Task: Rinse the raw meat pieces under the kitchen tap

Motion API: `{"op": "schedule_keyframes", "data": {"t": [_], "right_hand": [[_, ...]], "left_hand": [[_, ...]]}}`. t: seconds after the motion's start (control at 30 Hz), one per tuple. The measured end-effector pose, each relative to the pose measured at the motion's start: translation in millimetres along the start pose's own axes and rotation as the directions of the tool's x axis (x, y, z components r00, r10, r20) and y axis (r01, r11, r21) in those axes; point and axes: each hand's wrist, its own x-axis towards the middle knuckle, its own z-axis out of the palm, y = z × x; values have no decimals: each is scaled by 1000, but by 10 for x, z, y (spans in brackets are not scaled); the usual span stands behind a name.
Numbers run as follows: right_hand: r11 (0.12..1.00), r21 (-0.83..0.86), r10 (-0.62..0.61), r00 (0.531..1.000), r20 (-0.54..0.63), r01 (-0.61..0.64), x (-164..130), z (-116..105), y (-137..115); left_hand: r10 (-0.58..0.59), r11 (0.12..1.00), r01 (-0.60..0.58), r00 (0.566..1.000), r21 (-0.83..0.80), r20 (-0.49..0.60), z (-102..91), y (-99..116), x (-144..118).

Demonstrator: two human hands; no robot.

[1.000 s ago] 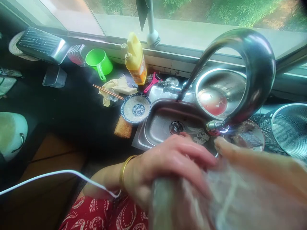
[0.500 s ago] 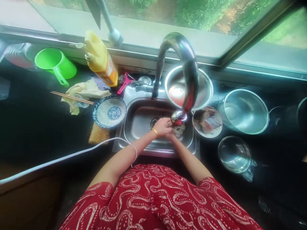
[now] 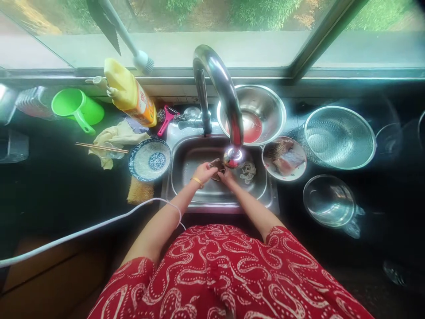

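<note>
Under the tap (image 3: 233,156), over the sink (image 3: 186,177), both hands meet on a small dark piece (image 3: 218,165) that is too small to identify. Left hand (image 3: 203,171) has its fingers curled and pinches the left side of the piece; a gold bangle (image 3: 197,180) sits on that wrist. Right hand (image 3: 227,176) closes its fingers on the piece from the right, so the two hands touch or nearly touch around it. Just right of the hands, a pale crumpled scrap (image 3: 248,171) lies on the sink floor. Beyond the sink's right edge, a plate (image 3: 284,158) bears pieces of raw fish, and behind it stands a steel bowl (image 3: 262,113) with reddish liquid in it. Farther right sit a mesh strainer (image 3: 338,137) and a glass bowl (image 3: 328,206). Left of the sink, a blue patterned dish (image 3: 149,158) rests partly on a sponge (image 3: 140,193); near it lie a cloth (image 3: 114,137) with chopsticks (image 3: 101,147) across it, a yellow bottle (image 3: 129,94) and a green cup (image 3: 77,107). A white cable (image 3: 93,228) runs across the left forearm.
</note>
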Motion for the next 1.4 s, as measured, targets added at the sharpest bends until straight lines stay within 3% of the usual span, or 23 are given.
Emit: {"op": "schedule_keyframes", "data": {"t": [0.07,0.2,0.3,0.37,0.43,0.5,0.53,0.57,0.63,0.67,0.77,0.83,0.9,0.97,1.03,1.1,1.23,1.4], "right_hand": [[997,-70,47,998,30,-44,59,80,-94],[964,-218,166,985,46,-152,170,220,-217],[958,-231,185,981,50,-169,234,288,-212],[965,-225,149,988,38,-136,250,306,-173],[977,-194,95,996,-2,-93,251,304,-126],[991,-112,74,996,-44,-78,251,289,-92],[995,-61,81,995,-58,-84,255,279,-85],[995,-17,96,993,-65,-97,262,268,-85],[993,34,119,991,-66,-117,283,247,-103],[993,44,116,991,-66,-113,294,236,-117],[996,57,74,995,-69,-70,305,201,-151],[996,73,49,996,-79,-43,280,177,-154],[994,105,32,994,-101,-21,230,155,-145],[990,143,37,993,-110,-21,164,133,-138],[987,155,61,993,-106,-44,88,107,-140],[982,188,51,992,-111,-30,3,65,-149],[946,314,-23,983,-182,80,-183,-112,-158],[974,222,14,967,-256,45,-376,-484,-177]], "left_hand": [[-70,982,59,996,-182,-58,-270,-110,-39],[-86,840,-18,982,-543,-166,-886,-127,-256],[-145,679,-135,939,-722,-313,-1350,-137,-382],[-222,634,-188,885,-750,-409,-1620,-233,-376],[-344,723,-123,789,-680,-508,-1816,-392,-299],[-375,886,74,695,-457,-614,-1918,-558,-199],[-315,947,177,683,-269,-659,-1934,-623,-161],[-215,967,248,704,-48,-677,-1930,-667,-138],[-3,895,283,776,344,-631,-1866,-683,-146],[87,841,270,787,468,-611,-1806,-657,-172],[310,795,128,755,593,-577,-1485,-519,-258],[391,829,-92,801,552,-454,-1127,-461,-243],[341,894,-241,913,377,-225,-675,-480,-130],[150,974,-134,986,185,-78,-205,-562,54],[-34,999,36,999,41,-41,190,-653,248],[-129,990,125,990,-71,-53,448,-704,389],[-23,989,8,995,-145,-102,612,-614,443],[121,992,-124,990,-39,-69,699,-306,322]]}}
